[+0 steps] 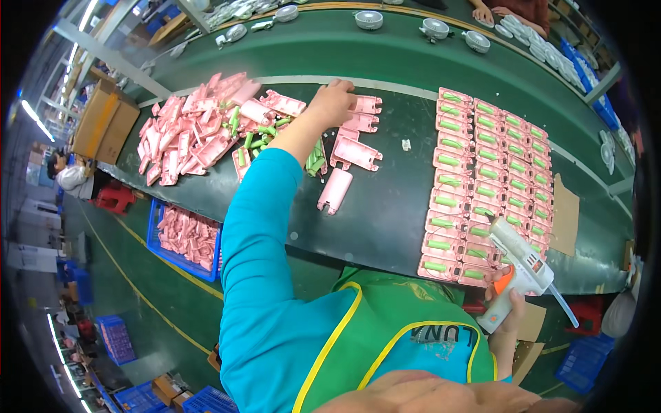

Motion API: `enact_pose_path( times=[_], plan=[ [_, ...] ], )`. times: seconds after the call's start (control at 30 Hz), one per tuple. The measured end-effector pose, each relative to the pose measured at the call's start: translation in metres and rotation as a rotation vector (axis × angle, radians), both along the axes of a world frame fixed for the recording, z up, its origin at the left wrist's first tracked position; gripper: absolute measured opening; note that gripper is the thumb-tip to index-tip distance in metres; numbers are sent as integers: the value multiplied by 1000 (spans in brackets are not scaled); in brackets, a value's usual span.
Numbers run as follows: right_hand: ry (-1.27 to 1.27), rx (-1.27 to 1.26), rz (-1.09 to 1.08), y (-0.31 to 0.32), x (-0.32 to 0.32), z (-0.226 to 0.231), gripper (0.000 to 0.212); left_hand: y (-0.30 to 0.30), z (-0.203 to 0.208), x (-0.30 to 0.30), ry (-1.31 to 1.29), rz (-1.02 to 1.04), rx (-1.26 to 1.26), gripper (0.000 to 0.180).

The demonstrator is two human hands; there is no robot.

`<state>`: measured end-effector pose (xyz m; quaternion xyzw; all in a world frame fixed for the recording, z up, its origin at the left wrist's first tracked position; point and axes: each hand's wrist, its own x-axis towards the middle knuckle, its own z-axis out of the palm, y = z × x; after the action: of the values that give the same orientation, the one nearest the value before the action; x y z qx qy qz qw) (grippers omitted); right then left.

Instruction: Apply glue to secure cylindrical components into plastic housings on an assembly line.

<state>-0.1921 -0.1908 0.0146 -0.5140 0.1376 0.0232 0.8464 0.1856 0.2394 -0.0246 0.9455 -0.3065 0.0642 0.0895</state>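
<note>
And here's my left hand (332, 104) out at the far side, fingers bent down over the loose pink shells (358, 153); I can't tell whether they've closed on one. My right hand (513, 315) is wrapped round the white glue gun (521, 256), its nozzle over the near part of the filled shells (485, 173), which run in columns on the right, each holding a green cylinder.

Hard by my left wrist, on its left, the jumbled heap of pink shells (196, 141) crowds in, green cylinders (317, 162) spilling beside my forearm. One single shell (335, 191) lies nearer me, toward the near edge. Far right, a cardboard sheet (566, 215) sits against the last column.

Now the room: a wide open stretch of dark tabletop (385, 199) between loose shells and columns, just a small white scrap (406, 144) on it. A pale strip (396, 86) marks the far edge; beyond it, the green conveyor (303, 51) carries small white fans (368, 20), and metal posts (113, 56) rise at either end. A cardboard box (103, 120) bounds the left, a blue crate (151, 224) of pink pieces sits below the near edge, and my apron (392, 310) comes right up to it.
</note>
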Motion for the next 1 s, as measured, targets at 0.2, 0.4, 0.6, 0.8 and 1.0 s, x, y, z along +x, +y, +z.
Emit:
enact_pose_path(
  times=[0.2,0.4,0.6,0.8,1.0],
  plan=[
    [-17,51,-50,0,12,-3,58,-46,-3,13,-126,-33,46,11],
    [-14,94,-49,3,18,-3,54,-107,-16,44,-160,19,72,13],
    [-3,79,-100,-1,18,-9,55,-136,-23,50,-74,-51,-32,14],
    [-8,69,-81,0,26,-8,55,-130,-13,33,-186,-89,-72,19],
    [-42,72,-80,2,29,-6,55,-68,56,12,399,-114,-41,24]
  ],
)
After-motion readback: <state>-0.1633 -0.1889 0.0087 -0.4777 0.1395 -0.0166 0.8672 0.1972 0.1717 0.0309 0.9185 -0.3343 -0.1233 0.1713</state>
